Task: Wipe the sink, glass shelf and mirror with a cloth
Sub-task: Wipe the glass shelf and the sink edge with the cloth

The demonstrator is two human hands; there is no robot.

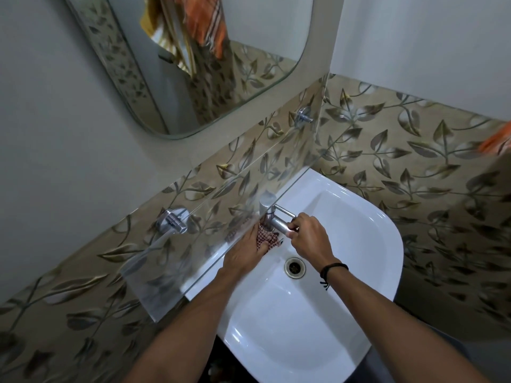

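A white sink hangs on the leaf-patterned wall, with a chrome tap at its back and a round drain in the basin. My left hand presses a red-and-white checked cloth against the sink under the tap, partly seen through the glass shelf. My right hand grips the tap's spout end. The mirror hangs above the shelf.
Two chrome brackets fix the shelf to the tiled wall. An orange cloth shows at the right edge. The mirror reflects orange striped fabric. A black band circles my right wrist.
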